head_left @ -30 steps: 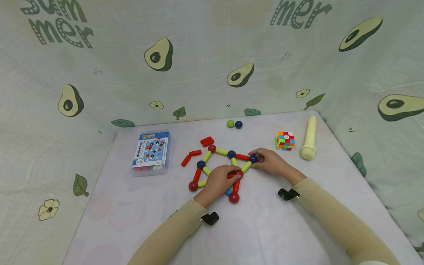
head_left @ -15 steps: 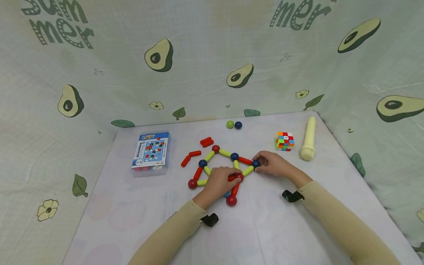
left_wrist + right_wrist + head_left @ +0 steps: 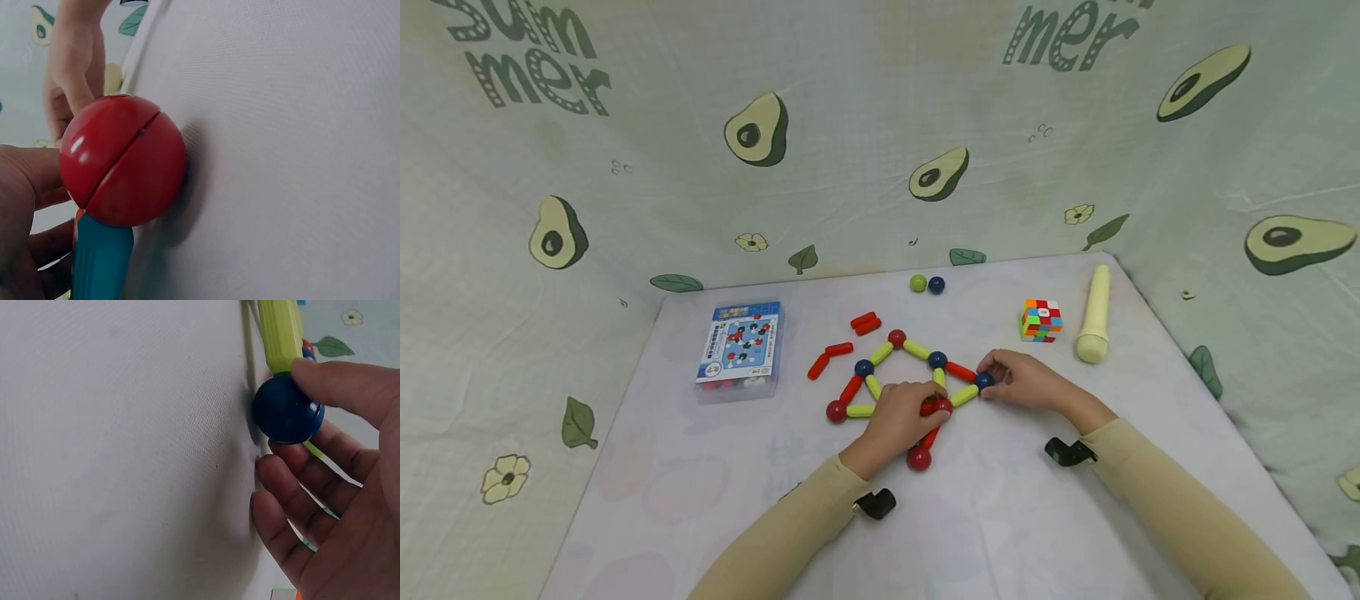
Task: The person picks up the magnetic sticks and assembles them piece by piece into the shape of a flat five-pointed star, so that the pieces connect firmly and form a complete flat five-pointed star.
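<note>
A flat frame of balls joined by sticks lies mid-table in the head view. My left hand (image 3: 898, 423) reaches over it, thumb and fingers pinching a red ball (image 3: 943, 406) at a junction. With thumb and fingertips, my right hand (image 3: 1028, 381) pinches the blue ball (image 3: 984, 382) at the frame's right corner; a yellow-green stick (image 3: 279, 334) joins that ball in the right wrist view. Close in the left wrist view are another red ball (image 3: 125, 159) and a blue stick (image 3: 102, 256) attached to it. My left hand hides the middle of the frame.
Loose red sticks (image 3: 867, 323) lie behind and left of the frame. A green ball (image 3: 918, 283) and a blue ball (image 3: 936, 285) sit at the back. A clear kit box (image 3: 739, 350) stands left; a puzzle cube (image 3: 1041, 321) and cream toy microphone (image 3: 1093, 315) lie right.
The frame has turned slightly: its far and right balls have shifted right, its nearest red ball left and toward me. My right hand has moved right and nearer, still holding the blue ball.
</note>
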Demonstrator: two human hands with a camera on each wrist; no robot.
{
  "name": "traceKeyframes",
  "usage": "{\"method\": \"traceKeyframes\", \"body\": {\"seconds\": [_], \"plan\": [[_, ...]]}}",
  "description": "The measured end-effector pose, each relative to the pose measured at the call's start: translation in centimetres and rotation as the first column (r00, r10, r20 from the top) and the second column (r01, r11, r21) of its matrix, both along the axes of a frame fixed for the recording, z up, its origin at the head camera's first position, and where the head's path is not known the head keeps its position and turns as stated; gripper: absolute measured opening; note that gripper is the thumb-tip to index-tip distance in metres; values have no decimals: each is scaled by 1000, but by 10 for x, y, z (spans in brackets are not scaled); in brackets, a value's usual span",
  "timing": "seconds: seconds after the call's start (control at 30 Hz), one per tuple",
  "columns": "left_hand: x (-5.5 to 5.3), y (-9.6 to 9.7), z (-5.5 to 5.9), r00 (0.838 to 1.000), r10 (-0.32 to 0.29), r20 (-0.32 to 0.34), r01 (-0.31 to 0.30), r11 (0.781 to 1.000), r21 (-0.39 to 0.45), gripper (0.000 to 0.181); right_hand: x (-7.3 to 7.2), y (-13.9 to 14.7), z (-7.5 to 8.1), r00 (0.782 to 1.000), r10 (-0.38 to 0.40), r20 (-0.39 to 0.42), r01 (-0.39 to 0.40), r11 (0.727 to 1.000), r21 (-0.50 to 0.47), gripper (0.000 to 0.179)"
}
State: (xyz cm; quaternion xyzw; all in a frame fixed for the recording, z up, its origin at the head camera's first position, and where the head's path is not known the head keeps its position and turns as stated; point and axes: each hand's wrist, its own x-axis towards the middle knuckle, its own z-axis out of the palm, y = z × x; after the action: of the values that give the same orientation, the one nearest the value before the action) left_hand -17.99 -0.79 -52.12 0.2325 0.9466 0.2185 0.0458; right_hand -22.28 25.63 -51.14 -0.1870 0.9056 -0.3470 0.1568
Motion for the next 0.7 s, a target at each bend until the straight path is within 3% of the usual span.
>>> {"method": "traceKeyframes", "body": {"seconds": [0.17,0.37,0.57,0.7], "plan": [[0,-3,3,998,-47,47,47,999,-2,34,0,6,0,999,11,50,-10,1000,-5,17],[-2,-9,9,984,-139,113,142,990,-16,31,-3,10,-1,996,15,87,-15,1000,2,16],[-4,-18,11,965,-231,122,240,968,-67,31,-7,13,-2,995,-14,95,15,1000,0,20],[-4,-23,11,959,-250,134,262,962,-75,30,-8,13,-2,995,-28,99,28,1000,-6,24]]}}
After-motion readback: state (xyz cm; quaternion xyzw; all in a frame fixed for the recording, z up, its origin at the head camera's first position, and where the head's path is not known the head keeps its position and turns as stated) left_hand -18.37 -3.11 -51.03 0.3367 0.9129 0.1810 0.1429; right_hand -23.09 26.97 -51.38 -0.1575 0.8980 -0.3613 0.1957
